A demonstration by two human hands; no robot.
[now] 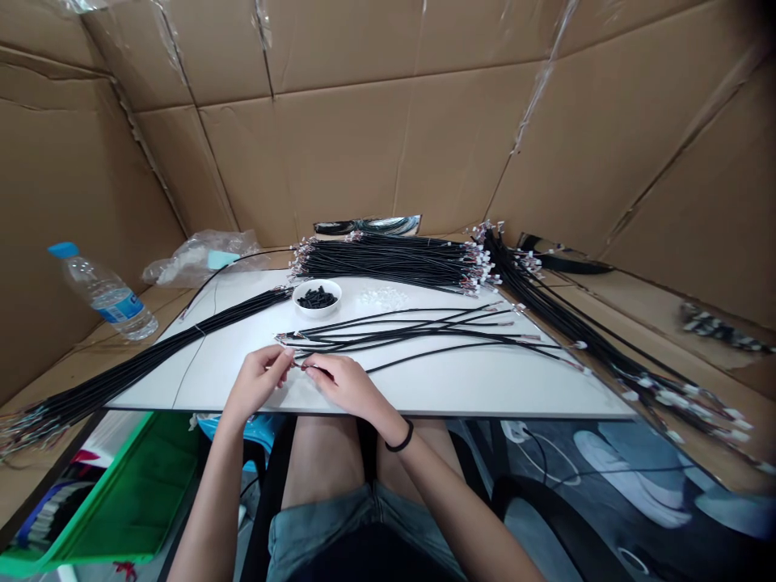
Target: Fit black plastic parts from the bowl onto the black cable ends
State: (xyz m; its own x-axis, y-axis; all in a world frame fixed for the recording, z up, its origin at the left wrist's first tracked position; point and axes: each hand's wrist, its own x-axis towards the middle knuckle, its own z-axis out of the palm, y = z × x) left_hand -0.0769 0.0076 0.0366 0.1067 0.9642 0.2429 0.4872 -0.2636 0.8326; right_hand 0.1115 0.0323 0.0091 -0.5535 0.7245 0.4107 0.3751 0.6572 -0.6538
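Observation:
My left hand is closed in a pinch on thin wires at the end of a black cable, near the table's front edge. Close beside it, my right hand grips the same black cable, which runs out to the right from under the fingers. What exactly lies between the fingertips is small and partly hidden. Just beyond the hands lie several loose black cables with wire ends. Farther back stand a white bowl of short black tubes and a scatter of small white connectors.
A large cable bundle lies at the back, with another bundle along the right and a tied one on the left. A water bottle and plastic bag sit at the left. Cardboard walls surround the white tabletop.

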